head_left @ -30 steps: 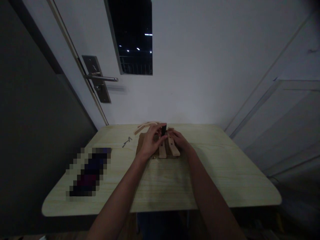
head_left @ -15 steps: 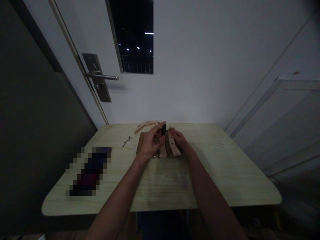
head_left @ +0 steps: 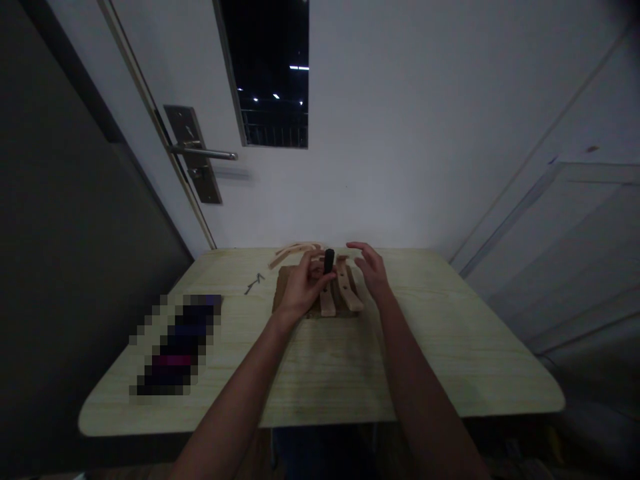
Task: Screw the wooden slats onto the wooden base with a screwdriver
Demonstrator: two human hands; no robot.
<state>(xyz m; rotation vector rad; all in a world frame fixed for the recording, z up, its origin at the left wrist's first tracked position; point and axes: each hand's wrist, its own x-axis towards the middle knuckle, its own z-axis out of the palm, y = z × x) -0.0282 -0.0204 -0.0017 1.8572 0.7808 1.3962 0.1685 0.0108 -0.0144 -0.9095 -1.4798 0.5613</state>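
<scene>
My left hand (head_left: 301,287) is closed on an upright tool with a short black handle (head_left: 329,261), thumb and fingers around its lower part. The tool's lower end is hidden, so I cannot tell its exact kind. Under it lies a pale wooden piece (head_left: 327,305) on a brown board (head_left: 283,283). Beside that piece, to the right, rests a second curved wooden piece (head_left: 346,285) with dark holes. My right hand (head_left: 373,268) is raised to the right of this second piece, apart from it, with fingers spread and nothing in them.
More curved wooden strips (head_left: 295,251) lie behind the board at the table's back edge. Small dark metal pieces (head_left: 254,284) sit to its left. A pixelated dark object (head_left: 177,347) lies at the table's left side. A white door (head_left: 400,133) with a handle stands behind the table (head_left: 450,347).
My right hand has let go of the right wooden piece and moved up and to the right, its fingers opening. The black handle now stands more upright in my left hand.
</scene>
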